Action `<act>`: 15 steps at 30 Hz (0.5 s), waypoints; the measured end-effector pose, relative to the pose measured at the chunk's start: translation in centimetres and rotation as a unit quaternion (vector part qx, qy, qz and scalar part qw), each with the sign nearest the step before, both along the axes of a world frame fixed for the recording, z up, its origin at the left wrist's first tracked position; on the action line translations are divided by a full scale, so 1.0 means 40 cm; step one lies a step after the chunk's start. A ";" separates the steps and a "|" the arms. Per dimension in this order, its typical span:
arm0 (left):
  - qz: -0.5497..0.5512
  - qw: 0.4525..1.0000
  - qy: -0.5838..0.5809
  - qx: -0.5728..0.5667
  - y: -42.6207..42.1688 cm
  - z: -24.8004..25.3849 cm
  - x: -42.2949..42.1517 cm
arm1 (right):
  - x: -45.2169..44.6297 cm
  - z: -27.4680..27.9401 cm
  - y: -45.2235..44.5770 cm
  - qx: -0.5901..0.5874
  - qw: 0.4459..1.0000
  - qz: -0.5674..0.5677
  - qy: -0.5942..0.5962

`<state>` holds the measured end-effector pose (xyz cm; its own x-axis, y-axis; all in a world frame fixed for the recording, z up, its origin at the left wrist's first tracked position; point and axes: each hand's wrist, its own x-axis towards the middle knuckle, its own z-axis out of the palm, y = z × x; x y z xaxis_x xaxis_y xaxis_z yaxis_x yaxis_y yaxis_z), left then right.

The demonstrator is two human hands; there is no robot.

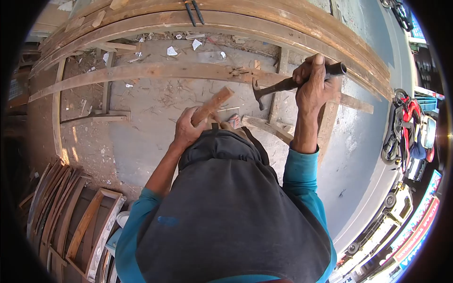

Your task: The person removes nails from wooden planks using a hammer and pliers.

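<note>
My left hand (188, 126) is closed around a short wooden piece (214, 104), which slants up to the right in front of my body. Raised at the right, my right hand (315, 84) grips a claw hammer (281, 86) by its handle. The hammer's metal head points left, and the dark handle end sticks out past my thumb. A long wooden plank (165, 70) runs across the view behind the wooden piece and the hammer head. Two dark pencil-like tools (194, 12) lie on the thick beams (245, 22) at the top.
Wooden frames (94, 226) and curved slats lean at the lower left. Wood scraps, paper bits and debris lie on the concrete floor (141, 151). Plank supports (278, 89) stand beyond my feet. A red motorcycle (413, 118) and a pale vehicle (377, 228) are at the right.
</note>
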<state>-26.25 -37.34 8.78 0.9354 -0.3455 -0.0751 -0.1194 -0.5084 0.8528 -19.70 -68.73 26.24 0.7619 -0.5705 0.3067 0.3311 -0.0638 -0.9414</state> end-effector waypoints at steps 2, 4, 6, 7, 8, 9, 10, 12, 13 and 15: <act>0.088 0.995 -0.036 0.004 0.038 -0.008 0.028 | 0.046 -0.023 -0.003 0.026 0.999 0.006 0.018; 0.118 0.992 -0.051 0.005 0.074 -0.014 0.084 | 0.099 -0.050 -0.012 0.094 0.995 -0.003 0.047; 0.150 0.986 -0.066 0.005 0.098 -0.012 0.151 | 0.143 -0.078 -0.032 0.103 0.993 -0.015 0.054; 0.149 0.982 -0.111 0.029 0.109 -0.001 0.194 | 0.163 -0.086 -0.047 0.120 0.990 -0.029 0.061; 0.147 0.975 -0.155 0.055 0.116 0.006 0.237 | 0.182 -0.097 -0.064 0.138 0.987 -0.045 0.069; 0.149 0.975 -0.155 0.053 0.119 0.009 0.276 | 0.194 -0.116 -0.092 0.148 0.986 -0.041 0.070; 0.156 0.968 -0.186 0.061 0.122 0.009 0.313 | 0.198 -0.125 -0.111 0.170 0.981 -0.048 0.074; 0.164 0.961 -0.213 0.068 0.125 -0.011 0.378 | 0.189 -0.146 -0.137 0.191 0.975 -0.095 0.066; 0.152 0.965 -0.206 0.061 0.129 -0.026 0.413 | 0.179 -0.144 -0.141 0.211 0.969 -0.112 0.064; 0.140 0.969 -0.198 0.053 0.138 -0.066 0.466 | 0.149 -0.137 -0.112 0.202 0.970 -0.127 0.041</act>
<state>-7.59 -31.81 6.14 0.9540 -0.0842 0.2877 -0.2713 -0.6510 0.7090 -13.74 -73.20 20.78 0.5937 -0.8039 -0.0356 0.2765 0.2454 -0.9292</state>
